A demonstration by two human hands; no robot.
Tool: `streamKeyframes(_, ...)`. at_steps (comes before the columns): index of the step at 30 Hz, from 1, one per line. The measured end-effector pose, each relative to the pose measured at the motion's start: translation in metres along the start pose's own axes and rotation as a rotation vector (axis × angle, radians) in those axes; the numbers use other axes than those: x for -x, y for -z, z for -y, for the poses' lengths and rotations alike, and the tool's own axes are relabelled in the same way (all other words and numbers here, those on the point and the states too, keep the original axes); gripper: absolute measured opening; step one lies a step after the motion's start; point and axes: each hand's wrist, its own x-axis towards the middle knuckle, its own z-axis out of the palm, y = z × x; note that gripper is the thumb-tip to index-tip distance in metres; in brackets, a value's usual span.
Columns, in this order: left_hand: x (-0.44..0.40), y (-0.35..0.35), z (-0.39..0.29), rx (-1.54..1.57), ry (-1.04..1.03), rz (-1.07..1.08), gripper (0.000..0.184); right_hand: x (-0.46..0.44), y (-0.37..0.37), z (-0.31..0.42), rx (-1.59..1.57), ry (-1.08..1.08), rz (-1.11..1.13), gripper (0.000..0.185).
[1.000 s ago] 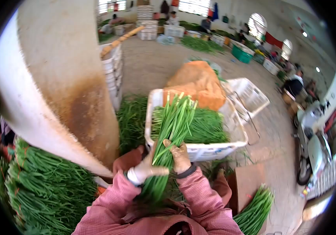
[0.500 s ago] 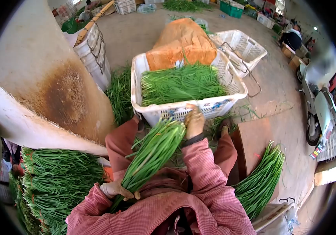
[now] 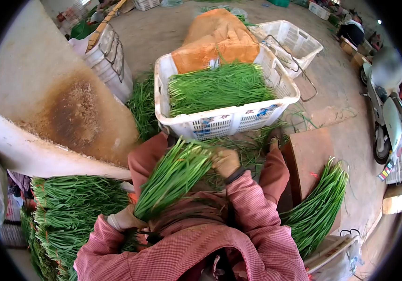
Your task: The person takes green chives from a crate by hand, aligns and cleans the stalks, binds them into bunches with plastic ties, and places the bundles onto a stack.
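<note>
A bunch of long green stalks (image 3: 173, 171) is held aslant above the lap, between the two trousered legs (image 3: 276, 180), with its pale ends turned up and away and its leafy ends drawn down toward the body. The leafy end is gripped by the left hand (image 3: 128, 218), whose fingers are curled in around the stalks, apparently so that the bunch is kept together from below. The right hand (image 3: 226, 161) is set against the pale upper ends; its fingers are bent inward, but whether stalks are pinched by them or merely pressed level cannot be told, as that part is blurred. By this two-ended hold the length seems to be kept from sagging. Directly ahead, a white crate (image 3: 231, 119) is set on the floor (image 3: 154, 35), near enough, it seems, for its loose greens (image 3: 219, 89) to be reached without rising. Its far side is overlapped by an orange sack (image 3: 217, 40). To the left, bundled greens (image 3: 79, 206) are piled with their leaves pointing one way, presumably for compactness. To the right, another bunch (image 3: 320, 206) is laid partly over a brown board (image 3: 311, 145), well apart from the pile, perhaps so that the two are not mixed.
</note>
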Motion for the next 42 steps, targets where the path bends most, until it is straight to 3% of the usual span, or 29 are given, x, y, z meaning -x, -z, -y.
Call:
streamKeyframes(1, 0.005, 0.004, 0.000, 0.008, 0.005, -0.011, 0.025, 0.001, 0.002, 0.017, -0.027, 0.118, -0.011, 0.019)
streamKeyframes(2, 0.009, 0.009, -0.001, -0.071, 0.025, -0.028, 0.025, -0.010, 0.038, 0.032, 0.293, 0.335, -0.188, 0.019)
streamKeyframes(3, 0.013, 0.012, 0.000, -0.152, 0.045, -0.044, 0.026, -0.005, 0.042, 0.045, 0.766, 0.428, -0.289, 0.020)
streamKeyframes(4, 0.012, 0.015, 0.005, -0.201, -0.089, -0.080, 0.029, 0.000, 0.044, 0.057, 1.233, 0.498, -0.455, 0.022)
streamKeyframes(5, 0.008, 0.019, 0.010, -0.203, -0.088, -0.086, 0.029, 0.025, 0.011, 0.076, 1.846, 0.409, -0.528, 0.027)
streamKeyframes(6, 0.004, 0.023, 0.014, -0.378, -0.173, -0.158, 0.030, 0.038, 0.004, 0.061, 1.446, 0.682, -0.201, 0.039)
streamKeyframes(7, 0.002, 0.025, 0.015, -0.556, -0.259, -0.226, 0.031, 0.048, -0.014, 0.048, 1.441, 0.683, -0.203, 0.039)
streamKeyframes(8, 0.000, 0.025, 0.005, -0.818, -0.236, -0.250, 0.032, 0.057, -0.037, 0.035, 0.694, 0.396, -0.260, 0.043)
streamKeyframes(9, -0.001, 0.022, -0.003, -0.827, -0.237, -0.245, 0.032, 0.062, -0.051, 0.023, -0.048, 0.100, -0.281, 0.048)
streamKeyframes(10, -0.002, 0.019, -0.011, -0.929, -0.278, -0.316, 0.030, 0.058, -0.058, 0.010, -0.134, -0.106, -0.144, 0.054)
streamKeyframes(11, -0.004, 0.016, -0.017, -1.030, -0.320, -0.390, 0.028, 0.066, -0.066, 0.006, 0.589, -0.166, -0.034, 0.035)
streamKeyframes(12, -0.006, 0.015, -0.023, -1.157, -0.410, -0.435, 0.021, 0.061, -0.069, -0.005, 1.079, -0.112, 0.034, 0.032)
streamKeyframes(14, 0.006, 0.008, -0.051, -1.180, -0.426, -0.502, 0.024, 0.042, -0.044, -0.043, 0.449, 0.037, -0.015, 0.023)
streamKeyframes(15, 0.010, 0.007, -0.065, -1.188, -0.441, -0.571, 0.028, 0.038, -0.039, -0.045, 0.576, 0.037, -0.059, 0.020)
streamKeyframes(17, 0.008, 0.037, -0.068, -1.214, -0.563, -0.525, 0.049, 0.038, -0.026, -0.029, 0.546, 0.109, 0.014, 0.015)
streamKeyframes(18, 0.016, 0.035, -0.088, -1.407, -0.511, -0.559, 0.054, 0.036, -0.018, -0.027, 0.551, 0.224, 0.053, 0.016)
streamKeyframes(19, 0.023, 0.034, -0.109, -1.599, -0.453, -0.589, 0.059, 0.036, -0.009, -0.021, 0.350, 0.200, 0.215, 0.018)
streamKeyframes(21, 0.020, 0.049, -0.125, -1.852, -0.607, -0.611, 0.073, 0.040, 0.006, -0.025, 0.312, 0.280, 0.135, 0.019)
streamKeyframes(23, 0.014, 0.063, -0.134, -2.080, -0.849, -0.678, 0.070, 0.039, 0.018, -0.017, 0.329, 0.349, 0.124, 0.019)
streamKeyframes(25, 0.015, 0.063, -0.151, -2.265, -0.905, -0.750, 0.058, 0.035, 0.046, -0.005, 0.183, 0.173, -0.148, 0.019)
streamKeyframes(27, 0.017, 0.068, -0.161, -2.330, -0.933, -0.776, 0.058, 0.034, 0.080, 0.009, 0.383, 0.044, -0.220, 0.041)
streamKeyframes(28, 0.019, 0.071, -0.165, -2.390, -0.957, -0.799, 0.058, 0.035, 0.083, 0.006, 0.381, 0.046, -0.214, 0.041)
streamKeyframes(32, 0.019, 0.083, -0.173, -2.442, -1.022, -0.874, 0.058, 0.063, 0.058, 0.009, 2.092, 0.294, -0.430, 0.085)
streamKeyframes(34, 0.020, 0.081, -0.176, -2.424, -1.022, -0.885, 0.058, 0.068, 0.014, 0.016, 1.677, 0.794, -0.069, 0.070)
streamKeyframes(36, 0.018, 0.077, -0.176, -2.411, -1.057, -0.895, 0.059, 0.074, -0.044, 0.017, 1.598, 0.986, 0.038, 0.049)
streamKeyframes(37, 0.016, 0.074, -0.176, -2.413, -1.061, -0.891, 0.059, 0.076, -0.070, 0.014, 1.569, 0.921, 0.007, 0.038)
streamKeyframes(40, 0.013, 0.066, -0.175, -2.425, -1.129, -0.949, 0.058, 0.049, -0.068, -0.019, 1.632, 0.849, -0.088, 0.035)
streamKeyframes(42, 0.014, 0.070, -0.170, -2.418, -1.067, -0.954, 0.057, 0.036, -0.053, -0.026, 1.409, 0.747, 0.125, 0.028)
